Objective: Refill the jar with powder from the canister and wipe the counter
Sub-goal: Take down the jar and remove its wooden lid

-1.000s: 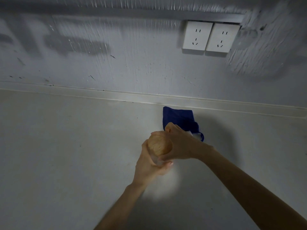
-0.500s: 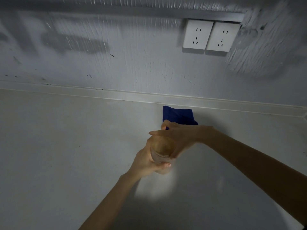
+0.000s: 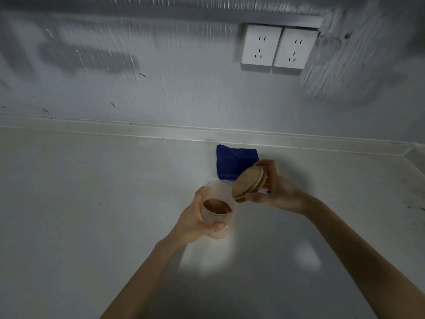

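A clear glass jar with a little brown powder at its bottom is held above the counter, gripped from the left by my left hand. Its mouth is uncovered. My right hand holds the round wooden lid tilted, just to the right of the jar's rim. A folded dark blue cloth lies on the counter behind both hands, near the wall. No canister is in view.
The pale counter runs to a low backsplash ledge at the wall. Two white wall sockets sit above. The counter's right corner turns forward at the far right.
The lid was on the jar under my right hand; now it is off and held to the right, tilted. The jar's open mouth and powder show.
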The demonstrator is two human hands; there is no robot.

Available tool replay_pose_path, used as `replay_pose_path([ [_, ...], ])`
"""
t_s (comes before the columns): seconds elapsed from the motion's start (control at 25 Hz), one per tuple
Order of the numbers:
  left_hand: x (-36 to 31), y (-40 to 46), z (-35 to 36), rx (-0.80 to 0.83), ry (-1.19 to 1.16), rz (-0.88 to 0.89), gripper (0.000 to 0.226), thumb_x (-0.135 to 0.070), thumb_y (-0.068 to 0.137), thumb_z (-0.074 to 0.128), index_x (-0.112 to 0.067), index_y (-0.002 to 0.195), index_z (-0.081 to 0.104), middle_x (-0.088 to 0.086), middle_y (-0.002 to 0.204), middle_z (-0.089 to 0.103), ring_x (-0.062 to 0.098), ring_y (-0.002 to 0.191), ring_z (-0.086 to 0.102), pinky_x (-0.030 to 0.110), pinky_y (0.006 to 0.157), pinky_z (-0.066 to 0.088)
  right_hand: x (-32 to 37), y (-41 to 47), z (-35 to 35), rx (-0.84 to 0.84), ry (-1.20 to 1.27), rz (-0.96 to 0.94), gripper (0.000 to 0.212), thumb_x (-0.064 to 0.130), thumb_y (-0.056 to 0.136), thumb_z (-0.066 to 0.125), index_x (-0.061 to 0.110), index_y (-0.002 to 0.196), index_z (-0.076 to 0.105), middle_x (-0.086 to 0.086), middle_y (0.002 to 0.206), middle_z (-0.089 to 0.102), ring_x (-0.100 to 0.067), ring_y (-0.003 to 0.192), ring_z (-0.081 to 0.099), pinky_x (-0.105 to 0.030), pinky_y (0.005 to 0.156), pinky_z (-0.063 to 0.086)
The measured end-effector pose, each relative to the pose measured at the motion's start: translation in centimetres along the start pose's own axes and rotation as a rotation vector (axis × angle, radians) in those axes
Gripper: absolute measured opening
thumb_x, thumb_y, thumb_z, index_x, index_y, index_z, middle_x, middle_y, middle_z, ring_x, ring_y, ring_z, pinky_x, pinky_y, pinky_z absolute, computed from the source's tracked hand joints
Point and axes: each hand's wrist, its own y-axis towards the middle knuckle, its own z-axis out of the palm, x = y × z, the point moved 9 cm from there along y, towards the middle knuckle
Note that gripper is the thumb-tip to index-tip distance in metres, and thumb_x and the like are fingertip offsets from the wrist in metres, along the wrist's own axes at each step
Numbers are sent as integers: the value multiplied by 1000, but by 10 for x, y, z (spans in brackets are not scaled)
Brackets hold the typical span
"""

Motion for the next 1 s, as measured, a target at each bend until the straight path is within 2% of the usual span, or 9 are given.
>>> replay_pose_path([
  [0.08,-1,0,0,1,-2,-1,80,-32,52,82,-47,112,31,-22,109,49,-2,99,53,3,72,47,-17,-14,-7,-165,143,-16,63,-6,72,66,12,112,21,10,101,41,20,83,53,-5,66,46],
  [0.12,-1,0,1,0,3,-1,78,-26,55,82,-45,111,31,-22,109,48,-1,99,52,1,71,45,-28,-22,-7,-228,195,-15,61,-10,73,63,11,111,20,9,101,41,20,82,53,-4,65,46],
  [0.24,-4,-2,1,-11,7,1,84,-38,50,80,-46,116,28,-26,110,46,-3,102,50,7,74,47,-65,-39,2,-348,217,49,67,-5,70,69,14,111,20,9,101,43,0,92,56,-8,75,47],
  [0.32,-1,-4,0,-18,12,-11,95,-47,44,76,-44,122,23,-26,112,46,-3,104,49,13,81,46,-88,-46,11,-372,177,115,71,4,66,75,17,110,22,11,100,43,-9,96,53,-16,84,44],
  [0.44,1,-6,0,-23,17,-14,97,-47,45,76,-40,125,22,-26,112,46,-3,105,50,13,81,45,-110,-55,19,-379,92,192,74,14,64,79,19,111,23,6,103,43,-10,96,49,-20,85,39],
  [0.56,-1,-8,1,-19,18,-6,94,-37,51,78,-37,126,22,-24,113,45,1,105,49,9,77,47,-125,-65,20,-460,-62,231,82,19,58,84,9,117,28,-5,112,42,-23,104,49,-33,89,43],
  [0.64,1,-8,1,-21,19,-9,95,-37,52,78,-35,129,22,-23,114,45,5,107,49,14,81,47,-133,-71,20,-493,-158,297,87,25,57,84,4,121,31,-11,116,45,-29,109,46,-43,95,39],
  [0.76,4,-9,0,-30,24,-21,104,-45,48,78,-33,134,21,-24,116,45,7,111,49,28,90,47,-142,-75,26,-456,-282,361,86,34,60,81,0,124,34,-18,123,45,-32,113,41,-41,95,35],
  [1.0,6,-12,1,-63,-32,-28,92,-16,63,81,-33,131,22,-24,113,45,5,106,49,24,88,46,-143,-74,34,-409,-348,380,83,38,68,74,4,132,32,-18,133,37,-31,120,33,-39,100,30],
])
